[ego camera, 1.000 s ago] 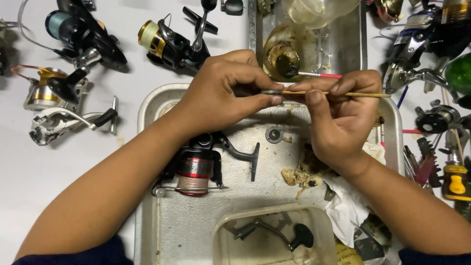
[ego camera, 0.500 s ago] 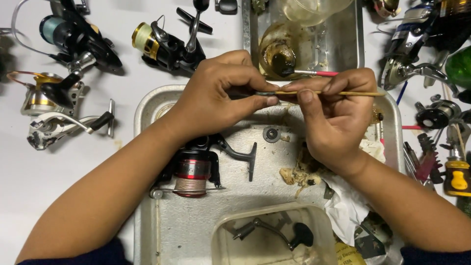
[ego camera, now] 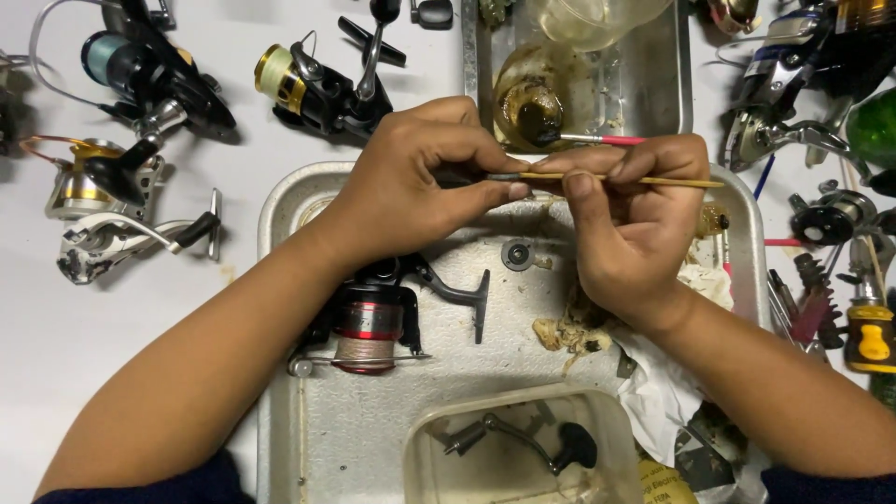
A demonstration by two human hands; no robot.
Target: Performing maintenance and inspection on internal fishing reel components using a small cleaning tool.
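Over a metal tray [ego camera: 280, 201] my left hand [ego camera: 411, 187] pinches a small dark part between thumb and fingers; the part is mostly hidden. My right hand [ego camera: 630, 224] holds a thin wooden-handled brush [ego camera: 644, 180] level, its tip meeting the part at my left fingertips. In the tray below lies a black and red spinning reel [ego camera: 373, 322] with its handle arm pointing right, and a small dark round washer [ego camera: 516, 254].
A clear plastic tub [ego camera: 420, 439] with dark reel parts sits at the tray's near edge. A second metal tray [ego camera: 667, 84] behind holds a greasy jar and a red-handled brush. Several reels lie left and right on the white table; screwdrivers lie at the right.
Both hands stay together over the tray, and the brush has shifted slightly against the held part. Nothing else has moved.
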